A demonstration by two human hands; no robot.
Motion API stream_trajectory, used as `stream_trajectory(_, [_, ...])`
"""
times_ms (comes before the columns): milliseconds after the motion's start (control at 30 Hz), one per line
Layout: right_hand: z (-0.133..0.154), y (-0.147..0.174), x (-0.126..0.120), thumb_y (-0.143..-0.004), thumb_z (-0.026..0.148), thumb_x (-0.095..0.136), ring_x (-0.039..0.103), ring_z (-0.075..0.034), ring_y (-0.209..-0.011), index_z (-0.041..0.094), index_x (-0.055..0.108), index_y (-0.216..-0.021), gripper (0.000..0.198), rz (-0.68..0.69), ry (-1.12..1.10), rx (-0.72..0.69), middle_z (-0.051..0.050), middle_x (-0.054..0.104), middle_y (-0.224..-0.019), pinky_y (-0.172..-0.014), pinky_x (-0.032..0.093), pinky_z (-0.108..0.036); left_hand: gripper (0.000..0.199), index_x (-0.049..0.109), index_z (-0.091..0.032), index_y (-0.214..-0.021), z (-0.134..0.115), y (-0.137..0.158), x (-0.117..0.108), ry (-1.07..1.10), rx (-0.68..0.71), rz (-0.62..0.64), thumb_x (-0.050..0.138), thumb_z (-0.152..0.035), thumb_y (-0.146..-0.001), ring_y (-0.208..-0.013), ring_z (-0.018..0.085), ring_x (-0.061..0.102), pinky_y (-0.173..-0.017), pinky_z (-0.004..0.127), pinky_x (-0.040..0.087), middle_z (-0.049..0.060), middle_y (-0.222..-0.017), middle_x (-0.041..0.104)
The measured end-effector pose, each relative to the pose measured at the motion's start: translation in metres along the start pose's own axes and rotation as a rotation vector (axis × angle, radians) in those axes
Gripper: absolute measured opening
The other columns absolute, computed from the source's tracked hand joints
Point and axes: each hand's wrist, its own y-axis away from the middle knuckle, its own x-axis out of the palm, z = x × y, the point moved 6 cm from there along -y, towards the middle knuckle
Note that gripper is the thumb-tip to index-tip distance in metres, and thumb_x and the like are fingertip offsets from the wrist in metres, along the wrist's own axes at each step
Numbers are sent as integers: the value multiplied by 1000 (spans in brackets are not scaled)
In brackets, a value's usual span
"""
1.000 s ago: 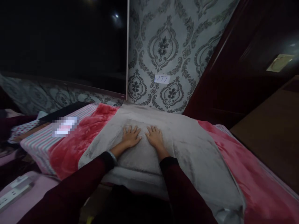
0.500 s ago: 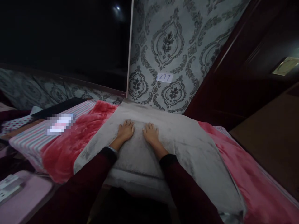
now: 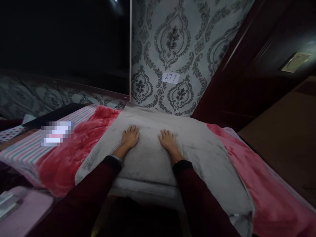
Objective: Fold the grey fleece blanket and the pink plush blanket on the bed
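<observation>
A pale grey plush cloth (image 3: 150, 161) lies spread before me, with a fold line across its front part and darker patches in its nap. My left hand (image 3: 130, 136) rests flat on it, fingers stretched out. To the right, my right hand (image 3: 168, 139) also lies palm down on the cloth with its fingers extended. Neither hand grips anything. Beneath the grey cloth, a red plush blanket (image 3: 81, 141) shows on both sides.
A striped cloth (image 3: 27, 148) is under the red blanket, with a blurred-out bright object on it. A large dark screen (image 3: 64, 42) hangs at the back left. Dark wooden panelling (image 3: 222, 95) stands at the right. A pink surface (image 3: 32, 210) is at the lower left.
My right hand has slid to the right over the grey cloth, widening the gap between my hands. My left hand stays flat in nearly the same place. The view has shifted slightly.
</observation>
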Motion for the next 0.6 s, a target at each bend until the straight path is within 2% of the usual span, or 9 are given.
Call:
stream_trajectory(167, [-68,35,-2,-106,42,22,20,-29,-156,25,30,-162,59,22,-17,210,-3,23,-171,-122,23,-57,55,48,-22,-153,-1,0,-1,15,-4,7,26,-33,-103,-153,30,31,-115,57,37,9,-165,38])
stream_trajectory(233, [-82,52,-5,-107,41,20,18,-30,-157,26,26,-163,59,40,-25,261,-3,20,-172,-122,23,-59,55,49,-23,-152,-3,1,-2,20,5,-5,26,-33,-103,-152,30,31,-115,57,38,9,-164,39])
stream_trajectory(300, [-83,67,-12,-106,41,22,14,-32,-158,24,26,-164,60,35,-9,287,-6,15,-173,-122,22,-61,56,48,-23,-153,-4,1,-5,34,11,-5,25,-33,-103,-153,30,30,-115,57,37,10,-164,39])
stream_trajectory(367, [-71,77,-23,-106,40,27,11,-33,-158,18,26,-163,62,-8,21,280,-11,10,-173,-122,21,-61,57,45,-21,-155,-6,2,-7,47,8,30,25,-35,-103,-154,31,28,-116,59,35,11,-165,37])
stream_trajectory(467, [-21,85,-32,-104,34,31,12,-30,-158,10,25,-162,64,-65,26,133,-17,11,-172,-124,20,-56,59,43,-21,-157,-10,9,-12,20,16,82,28,-40,-103,-156,35,21,-120,66,22,13,-168,30])
stream_trajectory(533, [22,91,-26,-103,33,30,16,-27,-158,9,26,-162,63,-51,-13,-14,-17,16,-171,-124,21,-53,58,44,-21,-156,-16,22,-16,-14,75,63,32,-42,-103,-157,37,17,-121,69,14,13,-169,26])
stream_trajectory(600, [61,98,-13,-103,32,30,18,-26,-157,10,29,-161,62,-14,-57,-131,-16,19,-171,-124,21,-52,58,43,-22,-156,-23,42,-15,-20,158,56,34,-41,-102,-158,35,16,-122,67,13,13,-170,25])
